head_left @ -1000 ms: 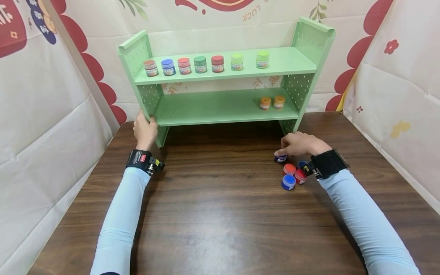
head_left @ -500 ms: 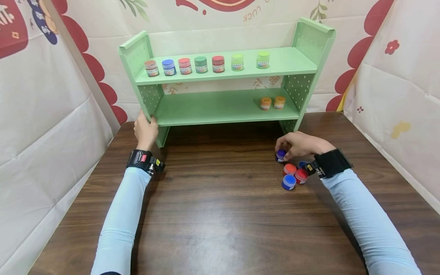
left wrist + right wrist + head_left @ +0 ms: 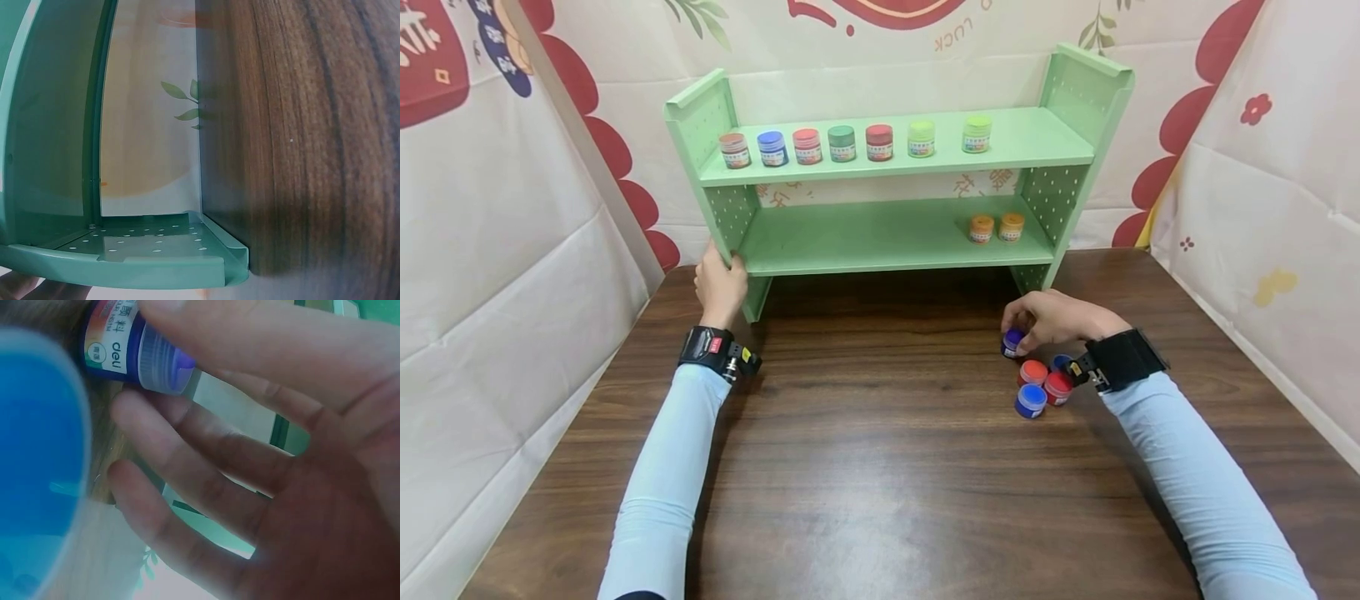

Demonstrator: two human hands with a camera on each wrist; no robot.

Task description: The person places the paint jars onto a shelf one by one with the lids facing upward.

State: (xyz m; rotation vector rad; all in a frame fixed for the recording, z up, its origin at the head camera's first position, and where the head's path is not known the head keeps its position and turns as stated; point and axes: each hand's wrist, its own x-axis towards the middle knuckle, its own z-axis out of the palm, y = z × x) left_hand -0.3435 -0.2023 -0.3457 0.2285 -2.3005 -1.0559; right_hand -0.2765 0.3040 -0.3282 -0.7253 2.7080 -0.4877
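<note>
My left hand (image 3: 720, 289) grips the left side panel of the green two-tier shelf (image 3: 880, 265) near its lower edge. In the left wrist view only some fingertips (image 3: 50, 290) show, behind the green panel. On the table at the right, my right hand (image 3: 1056, 318) holds a purple paint jar (image 3: 1011, 343) between thumb and fingers. The right wrist view shows this jar (image 3: 125, 347) with its printed label and clear-rimmed lid, the thumb pressed to it. Close to that hand stand an orange-red jar (image 3: 1032, 372), a red jar (image 3: 1058, 387) and two blue jars (image 3: 1031, 402).
Several paint jars in mixed colours, such as a dark green jar (image 3: 842, 143), stand in a row on the upper tier. Two orange-yellow jars (image 3: 981, 228) stand at the right of the lower tier. The brown table (image 3: 850, 467) is bordered by printed cloth (image 3: 1262, 208).
My right hand's fingers and thumb have come round the purple jar, which was mostly covered by them before. My left hand stays on the shelf.
</note>
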